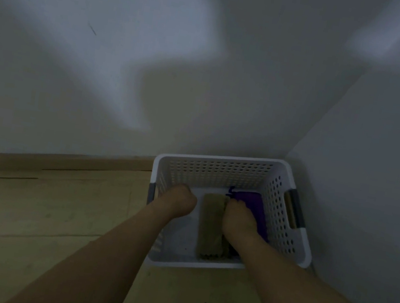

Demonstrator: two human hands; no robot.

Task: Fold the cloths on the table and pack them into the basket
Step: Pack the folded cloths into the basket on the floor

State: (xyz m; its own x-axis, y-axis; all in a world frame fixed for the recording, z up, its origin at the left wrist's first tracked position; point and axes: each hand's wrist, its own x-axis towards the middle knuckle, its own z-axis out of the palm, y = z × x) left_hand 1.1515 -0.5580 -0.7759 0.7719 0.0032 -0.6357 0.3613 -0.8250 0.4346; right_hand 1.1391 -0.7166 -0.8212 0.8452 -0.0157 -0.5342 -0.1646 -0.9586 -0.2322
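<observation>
The folded tan cloth [210, 225] lies in the white basket [218, 163], just beside a purple cloth [251, 202]. The right hand [237, 217] grips its edge; the left hand [180, 199] is curled, its hold unclear. Best to press the cloth flat and snug against the purple one.

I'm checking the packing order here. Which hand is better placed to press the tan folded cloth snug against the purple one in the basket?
Probably the right hand: it already sits between the tan cloth and the purple cloth inside the white basket. The left hand is by the basket's left wall, apart from both.
</observation>
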